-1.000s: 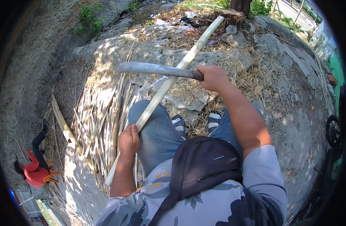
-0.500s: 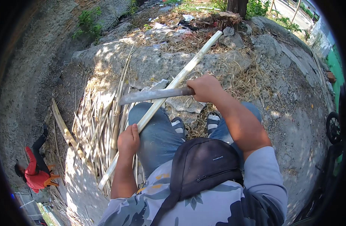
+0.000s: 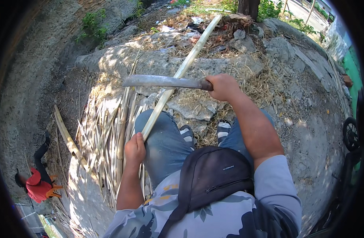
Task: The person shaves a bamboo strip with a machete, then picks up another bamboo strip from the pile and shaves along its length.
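A long, pale split-bamboo strip (image 3: 194,53) slants from beside my left thigh up toward the far tree stump. My left hand (image 3: 135,149) is closed round its near part, thumb lying along the top. In my right hand (image 3: 224,87) is the dark handle of a machete (image 3: 160,81), its broad grey blade pointing left. The blade crosses the strip beyond my knees; whether its edge bites into the strip I cannot tell. Curled shavings (image 3: 245,95) lie on the ground around my feet.
Many cut bamboo strips (image 3: 106,139) are heaped left of my leg, with a thicker bamboo piece (image 3: 72,144) beyond. A person in red (image 3: 37,186) sits on an orange chair at far left. Rocks and a tree trunk (image 3: 249,8) stand ahead; a wheel (image 3: 350,134) is at right.
The machete and my right hand have moved farther away and slightly right. The strip's far end has shifted farther out and left. The seated person's arm has lowered.
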Demonstrator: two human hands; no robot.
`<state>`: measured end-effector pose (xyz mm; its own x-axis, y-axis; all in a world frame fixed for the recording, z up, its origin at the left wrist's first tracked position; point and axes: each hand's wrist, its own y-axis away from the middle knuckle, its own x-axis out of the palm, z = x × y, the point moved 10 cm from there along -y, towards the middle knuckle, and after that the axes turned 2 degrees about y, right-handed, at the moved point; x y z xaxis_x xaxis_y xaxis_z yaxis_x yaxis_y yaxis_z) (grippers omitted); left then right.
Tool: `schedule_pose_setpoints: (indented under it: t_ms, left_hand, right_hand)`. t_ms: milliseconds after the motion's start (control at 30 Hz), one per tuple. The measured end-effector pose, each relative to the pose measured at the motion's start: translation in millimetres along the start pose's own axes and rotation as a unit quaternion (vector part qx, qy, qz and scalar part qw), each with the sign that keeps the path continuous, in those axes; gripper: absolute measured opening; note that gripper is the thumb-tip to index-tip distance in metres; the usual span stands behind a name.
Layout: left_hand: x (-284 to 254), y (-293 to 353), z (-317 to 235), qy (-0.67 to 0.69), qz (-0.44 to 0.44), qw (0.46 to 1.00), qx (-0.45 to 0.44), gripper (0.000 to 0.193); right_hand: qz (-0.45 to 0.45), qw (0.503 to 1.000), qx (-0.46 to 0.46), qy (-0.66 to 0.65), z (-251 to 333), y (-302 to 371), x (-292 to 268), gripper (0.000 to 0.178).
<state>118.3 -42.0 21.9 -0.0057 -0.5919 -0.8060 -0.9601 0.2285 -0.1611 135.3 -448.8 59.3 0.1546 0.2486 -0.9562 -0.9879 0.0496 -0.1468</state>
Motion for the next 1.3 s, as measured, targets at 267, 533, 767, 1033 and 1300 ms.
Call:
schedule_pose_setpoints:
  t_ms: [267, 533, 767, 1033, 1300]
  left_hand:
    - [1.7, -0.9, -2.9, 0.011, -0.001, 1.000, 0.001, 0.045]
    - [-2.7, 2.2, -6.2, 0.008, -0.009, 1.000, 0.016, 0.044]
    - [0.0, -2.0, -3.0, -0.015, 0.001, 1.000, -0.004, 0.047]
    - [2.4, -3.1, -0.4, -0.025, 0.020, 0.999, -0.030, 0.049]
    - [0.5, -2.3, -0.9, -0.018, 0.014, 1.000, -0.015, 0.049]
  right_hand:
    - [0.052, 0.995, -0.076, 0.030, 55.9, 13.8, 4.8, 0.023]
    - [0.073, 0.986, -0.132, 0.070, 51.6, 1.9, 0.5, 0.022]
    - [0.026, 0.999, 0.039, -0.016, 6.9, 3.3, 3.8, 0.024]
    - [0.015, 1.000, -0.021, 0.001, 19.6, 3.9, 3.6, 0.026]
    - [0.034, 0.980, -0.182, 0.067, 77.7, 13.2, 7.3, 0.020]
